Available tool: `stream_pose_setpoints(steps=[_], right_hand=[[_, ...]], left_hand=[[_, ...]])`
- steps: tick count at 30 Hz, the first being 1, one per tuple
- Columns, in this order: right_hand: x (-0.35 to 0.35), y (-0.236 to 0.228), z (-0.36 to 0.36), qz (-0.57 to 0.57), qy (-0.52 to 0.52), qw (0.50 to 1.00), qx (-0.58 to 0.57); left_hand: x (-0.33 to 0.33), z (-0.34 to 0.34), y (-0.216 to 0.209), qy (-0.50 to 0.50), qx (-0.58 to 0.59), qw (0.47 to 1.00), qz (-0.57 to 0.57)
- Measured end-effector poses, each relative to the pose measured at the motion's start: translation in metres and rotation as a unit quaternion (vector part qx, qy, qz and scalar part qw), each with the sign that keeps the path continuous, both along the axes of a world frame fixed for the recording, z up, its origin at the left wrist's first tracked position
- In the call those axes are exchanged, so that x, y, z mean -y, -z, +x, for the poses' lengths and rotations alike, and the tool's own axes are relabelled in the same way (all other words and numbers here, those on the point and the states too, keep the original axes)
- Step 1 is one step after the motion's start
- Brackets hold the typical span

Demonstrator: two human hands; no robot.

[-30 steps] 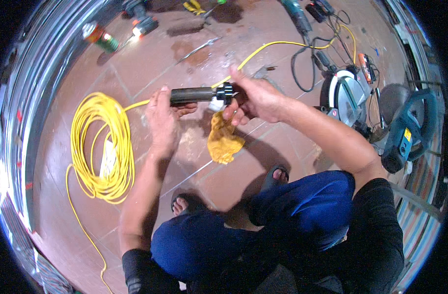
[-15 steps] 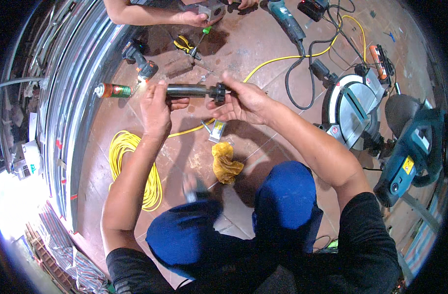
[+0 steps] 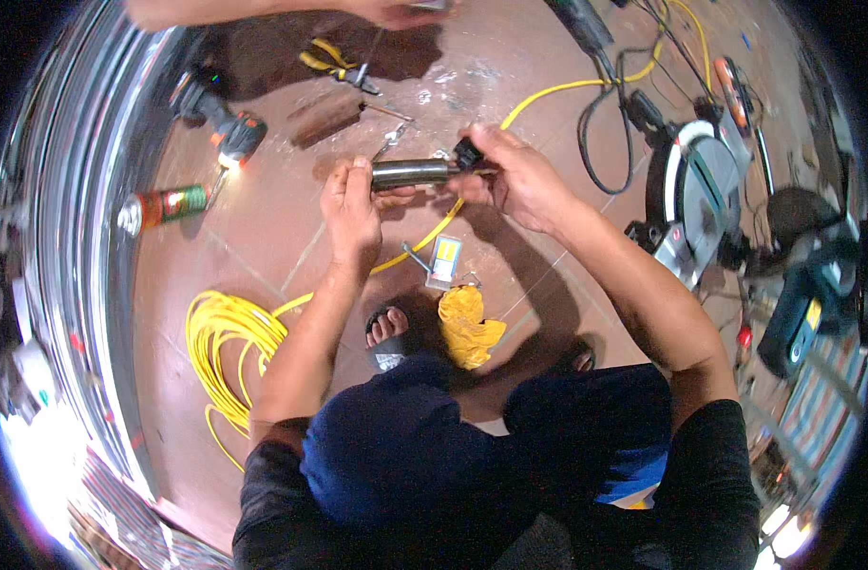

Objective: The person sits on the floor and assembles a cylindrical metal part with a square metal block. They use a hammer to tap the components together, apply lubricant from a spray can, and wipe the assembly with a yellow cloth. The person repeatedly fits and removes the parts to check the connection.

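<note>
My left hand (image 3: 351, 218) is closed around a dark, shiny metal tube (image 3: 410, 173), held level above the tiled floor. At the tube's right end, my right hand (image 3: 524, 185) pinches a black ridged fitting (image 3: 468, 153) between thumb and fingers. The fitting sits tilted against the tube's end; whether it is joined to it I cannot tell. Below my hands lie a small box with a pale label (image 3: 443, 260) and a crumpled yellow cloth (image 3: 472, 328).
A spray can (image 3: 168, 207) and a cordless drill (image 3: 227, 122) with its light on lie left, beside long metal profiles (image 3: 82, 237). Coiled yellow cable (image 3: 225, 342) lies near my left arm. Pliers (image 3: 337, 65) lie ahead, under a co-worker's forearm (image 3: 282, 9). A mitre saw (image 3: 690, 199) stands right.
My view has shifted and my hands with the tube now appear farther right. The black fitting has tilted upward. The co-worker's hand has mostly gone out of the top of the picture.
</note>
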State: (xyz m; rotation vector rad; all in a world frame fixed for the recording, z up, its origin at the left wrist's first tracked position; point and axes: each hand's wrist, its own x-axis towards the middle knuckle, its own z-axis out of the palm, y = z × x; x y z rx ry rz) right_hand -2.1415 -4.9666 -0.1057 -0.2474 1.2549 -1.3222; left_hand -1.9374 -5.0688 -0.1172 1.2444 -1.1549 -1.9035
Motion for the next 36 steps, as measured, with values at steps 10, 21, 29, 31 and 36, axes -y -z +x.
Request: stream_pose_setpoints(steps=[10,21,29,31,36], right_hand=[[-0.033,0.027,-0.036,0.267,-0.285,0.702,-0.596],[0.166,0.03,-0.039,0.005,0.005,0.919,-0.394],[0.171,0.054,-0.078,0.08,-0.089,0.98,-0.157],[0.168,0.066,-0.081,0.071,-0.129,0.96,-0.24],[0.183,0.097,-0.071,-0.011,-0.194,0.725,-0.661]], left_hand=[[0.007,0.032,0.056,0.009,-0.056,0.997,-0.044],[-0.005,0.054,0.071,-0.201,-0.178,0.906,0.328],[-0.057,0.083,0.057,-0.208,-0.213,0.889,0.348],[-0.057,0.087,0.051,-0.174,-0.22,0.899,0.335],[-0.043,0.09,0.043,-0.158,-0.151,0.919,0.329]])
